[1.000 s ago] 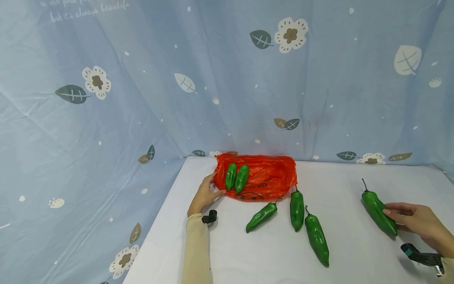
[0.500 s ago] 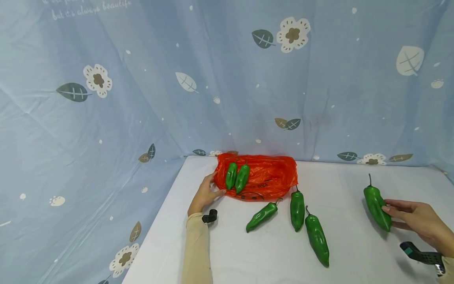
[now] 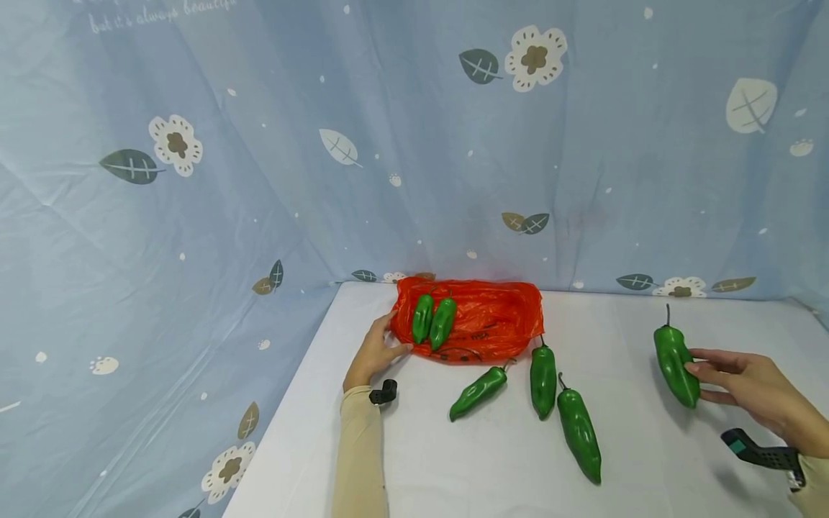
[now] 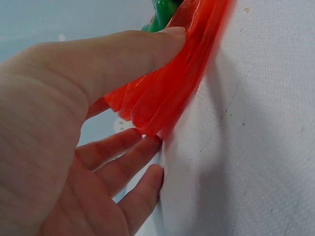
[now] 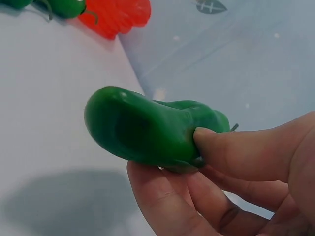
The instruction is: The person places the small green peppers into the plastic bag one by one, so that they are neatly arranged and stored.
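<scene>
Two green peppers (image 3: 422,319) lie in the red bag (image 3: 495,324) at centre, its left end held between thumb and fingers of the left hand (image 3: 372,354). At right, the right hand (image 3: 754,385) pinches another pepper (image 3: 673,363) above the tabletop (image 3: 453,471); three more peppers (image 3: 542,381), lower centre, are left outside.

green peppers (image 3: 675,367): 6 total
peppers in red bag (image 3: 488,306): 2
peppers on white table (image 3: 635,460): 3
peppers in right hand (image 3: 751,388): 1
red bag: 1
hands (image 3: 376,352): 2
black wrist devices (image 3: 383,392): 2
tan sleeves (image 3: 360,453): 2
</scene>
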Motion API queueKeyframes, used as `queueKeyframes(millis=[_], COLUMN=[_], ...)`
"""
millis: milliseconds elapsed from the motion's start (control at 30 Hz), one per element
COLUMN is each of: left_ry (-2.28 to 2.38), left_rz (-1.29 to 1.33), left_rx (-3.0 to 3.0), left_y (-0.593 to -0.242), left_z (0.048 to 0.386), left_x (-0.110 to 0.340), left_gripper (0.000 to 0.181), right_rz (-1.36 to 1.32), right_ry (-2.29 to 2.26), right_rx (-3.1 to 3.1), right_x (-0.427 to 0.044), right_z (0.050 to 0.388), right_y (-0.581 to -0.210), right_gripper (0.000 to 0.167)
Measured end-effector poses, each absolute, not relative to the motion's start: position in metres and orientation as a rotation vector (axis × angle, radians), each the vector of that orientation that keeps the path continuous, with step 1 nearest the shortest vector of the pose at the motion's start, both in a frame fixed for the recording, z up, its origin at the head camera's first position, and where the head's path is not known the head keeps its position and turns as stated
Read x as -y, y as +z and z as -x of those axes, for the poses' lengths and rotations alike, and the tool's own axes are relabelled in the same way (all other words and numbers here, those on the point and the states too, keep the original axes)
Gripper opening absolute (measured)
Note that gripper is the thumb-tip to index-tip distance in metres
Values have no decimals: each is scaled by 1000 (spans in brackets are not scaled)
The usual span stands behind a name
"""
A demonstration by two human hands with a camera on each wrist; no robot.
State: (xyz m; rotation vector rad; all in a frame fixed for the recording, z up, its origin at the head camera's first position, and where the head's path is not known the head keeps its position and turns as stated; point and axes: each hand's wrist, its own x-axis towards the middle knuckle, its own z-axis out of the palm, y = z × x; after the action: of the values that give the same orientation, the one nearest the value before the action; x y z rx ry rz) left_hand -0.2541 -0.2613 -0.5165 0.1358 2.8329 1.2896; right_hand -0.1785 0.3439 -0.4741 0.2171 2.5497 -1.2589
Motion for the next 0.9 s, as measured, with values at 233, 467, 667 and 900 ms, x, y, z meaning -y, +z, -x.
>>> queueKeyframes(millis=[233, 467, 667, 900], left_ry=[1311, 1296, 1289, 1290], left_rz=[-143, -152, -156, -142], left_rx=[-2822, -2824, -2833, -2835], left_y=[-515, -517, -516, -516], left_z=[254, 255, 255, 254], left_x=[261, 261, 261, 262], left_gripper=[85, 85, 85, 86], right_rz=[-188, -156, -106, -55], right_ry=[-1291, -1347, -1366, -1395], right_rx=[-2555, -2553, -2542, -2545], right_x=[-334, -325, -315, -300], right_z=[179, 180, 181, 183], right_y=[-464, -458, -453, -447], right_gripper=[68, 71, 71, 69])
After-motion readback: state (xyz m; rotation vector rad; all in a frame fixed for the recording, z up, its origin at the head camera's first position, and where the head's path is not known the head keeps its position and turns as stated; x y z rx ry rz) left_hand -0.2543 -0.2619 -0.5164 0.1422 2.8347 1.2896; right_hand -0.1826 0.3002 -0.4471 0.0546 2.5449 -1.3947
